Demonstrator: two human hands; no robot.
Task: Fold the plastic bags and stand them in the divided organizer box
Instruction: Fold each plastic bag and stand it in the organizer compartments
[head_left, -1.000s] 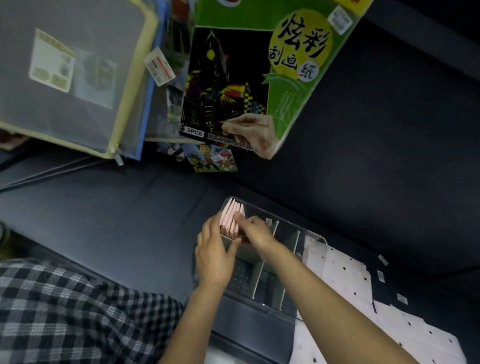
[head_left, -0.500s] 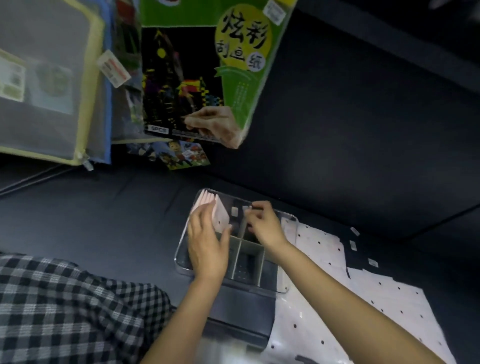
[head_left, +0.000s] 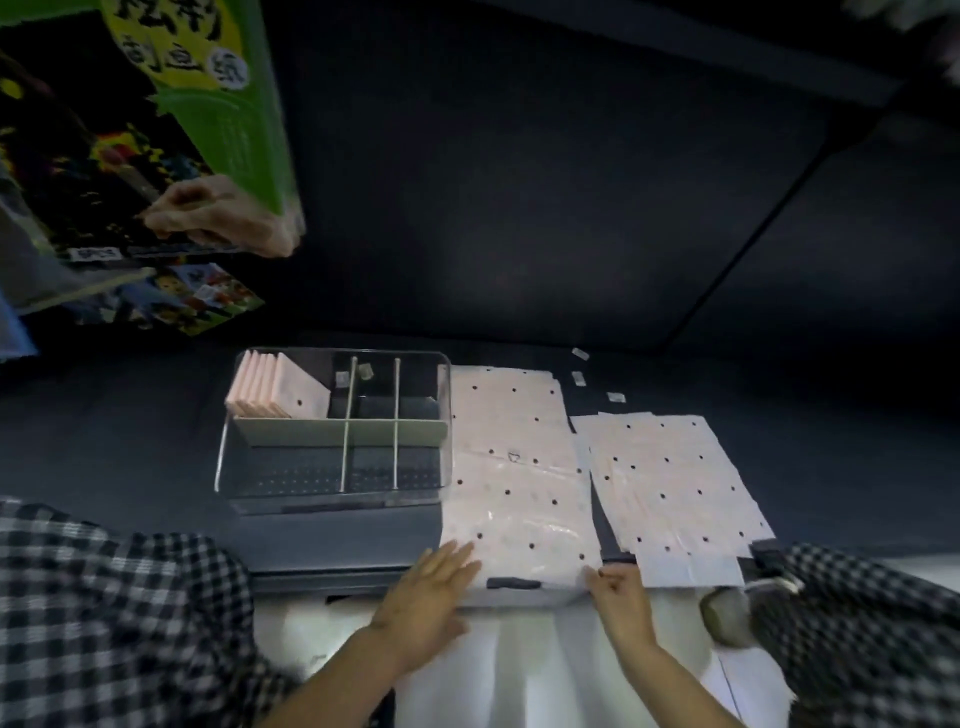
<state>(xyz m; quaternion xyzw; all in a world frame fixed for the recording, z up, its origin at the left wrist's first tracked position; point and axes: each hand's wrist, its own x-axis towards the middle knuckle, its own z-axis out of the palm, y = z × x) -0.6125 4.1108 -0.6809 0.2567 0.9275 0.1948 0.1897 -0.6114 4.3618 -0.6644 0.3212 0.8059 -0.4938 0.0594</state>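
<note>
A flat pink plastic bag (head_left: 519, 467) with black dots is spread on the dark bench (head_left: 571, 208), just to the right of the clear organizer box (head_left: 332, 499). The left hand (head_left: 426, 597) is laid at the bag's near left corner, fingers straight and spread, holding nothing. The right hand (head_left: 621, 603) is set at the near right corner, its fingers curled, with the bag's edge seemingly pinched between thumb and forefinger, though blur makes this uncertain. Both forearms are extended forward from the bottom of the view. Folded pink bags (head_left: 270, 387) are stood upright in the far left compartment of the box. A second stack of dotted bags (head_left: 670, 478) is laid flat further right.
</note>
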